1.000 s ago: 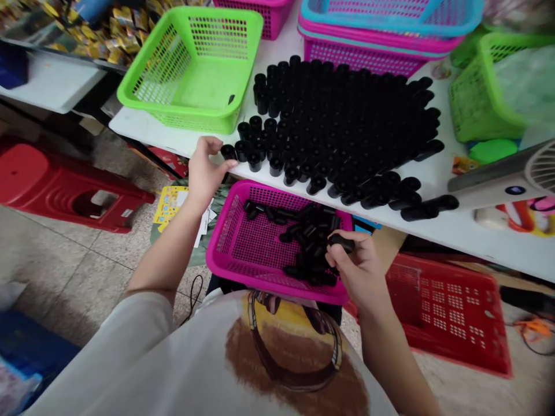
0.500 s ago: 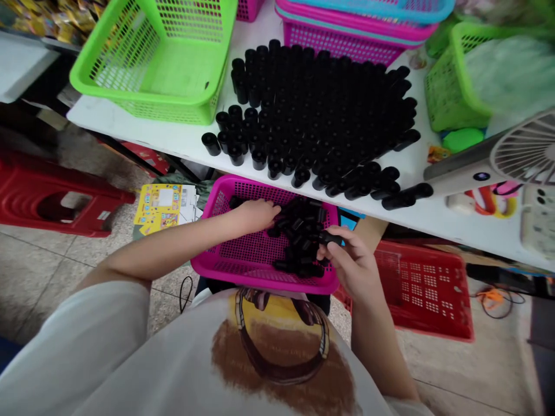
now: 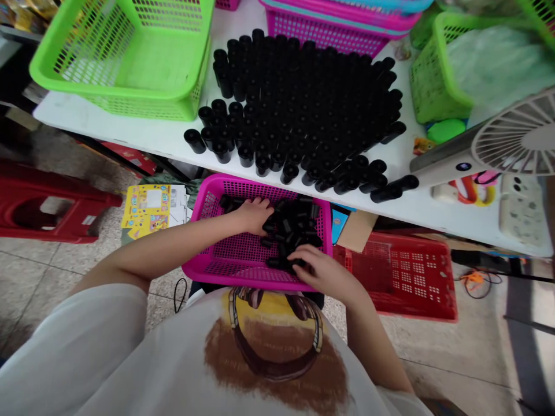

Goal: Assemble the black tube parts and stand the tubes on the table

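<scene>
A magenta basket (image 3: 243, 277) sits at my lap below the table edge, with many small black cylinders (image 3: 288, 225) heaped in its right half. Reaching in from the left, my left hand (image 3: 255, 216) rests on the pile, fingers bent and closed round something I cannot make out. At the basket's lower right, my right hand (image 3: 314, 267) curls down over the black pieces, its thumb and fingers pressed around something dark. On the white table, several rows of black cylinders (image 3: 303, 110) stand upright, and a few lie at the right front.
A green basket (image 3: 165, 63) stands on the table at the left, magenta baskets (image 3: 325, 32) at the back. To the right are another green basket (image 3: 437, 75) and a fan (image 3: 446, 164). Below lie a red crate (image 3: 403, 277) and red stool (image 3: 52, 202).
My right hand has moved left and down into the basket; the black cylinder it held up is no longer visible. My left hand stays over the pile. The view has shifted slightly.
</scene>
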Demonstrator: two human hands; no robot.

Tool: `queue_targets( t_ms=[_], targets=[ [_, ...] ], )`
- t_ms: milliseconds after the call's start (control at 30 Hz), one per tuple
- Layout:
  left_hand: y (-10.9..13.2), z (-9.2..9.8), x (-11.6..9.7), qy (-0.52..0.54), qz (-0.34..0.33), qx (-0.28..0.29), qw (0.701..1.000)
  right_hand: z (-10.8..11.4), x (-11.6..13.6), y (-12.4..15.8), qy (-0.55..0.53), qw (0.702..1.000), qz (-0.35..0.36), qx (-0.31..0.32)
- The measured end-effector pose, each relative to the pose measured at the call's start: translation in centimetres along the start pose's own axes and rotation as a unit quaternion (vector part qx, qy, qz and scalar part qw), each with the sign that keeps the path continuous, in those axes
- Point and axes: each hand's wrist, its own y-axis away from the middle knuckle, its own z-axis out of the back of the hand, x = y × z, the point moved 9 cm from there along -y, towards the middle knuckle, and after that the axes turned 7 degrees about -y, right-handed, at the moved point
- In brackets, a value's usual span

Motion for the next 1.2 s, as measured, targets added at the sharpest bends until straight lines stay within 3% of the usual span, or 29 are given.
queue_targets(
  t_ms=[67,233,400,500,667,733,800,900,967,1200],
  targets=[
    [0.8,0.2,0.2,0.002,-0.011,0.016,1.000,-1.4,-0.3,0.4,0.061,0.995,-0.034,0.069],
    [3.0,0.9,-0.6,-0.013,-0.037,0.094,0.995,-2.0,-0.7,1.5,0.158,0.975,-0.106,0.116],
    [1.8,3.2,-4.2,-0.012,-0.063,-0.038,0.997,-2.3,-1.4,2.6,0.162,0.965,-0.148,0.143],
    [0.4,2.2,-5.8,0.006,-0.077,-0.043,0.996,-2.0,-1.7,3.3,0.159,0.965,-0.156,0.137],
    [0.8,2.3,-5.4,0.022,-0.106,-0.028,0.994,-0.9,-0.6,3.7,0.072,0.984,-0.103,0.125],
    [2.1,3.0,-5.1,0.056,-0.134,-0.018,0.989,0.4,0.1,2.8,-0.003,0.995,-0.072,0.064],
    [3.5,3.8,-4.6,0.120,-0.150,-0.020,0.981,2.6,0.4,1.6,-0.077,0.994,-0.030,-0.065],
    [5.7,4.7,-3.7,0.223,-0.147,-0.064,0.962,4.7,0.1,0.5,-0.153,0.957,0.035,-0.243],
    [7.0,4.9,-3.0,0.267,-0.139,-0.104,0.948,4.4,-0.4,-0.3,-0.189,0.943,0.054,-0.270],
    [9.8,4.8,-1.4,0.341,-0.116,-0.208,0.910,3.4,1.3,-0.6,-0.313,0.909,0.116,-0.249]
  ],
)
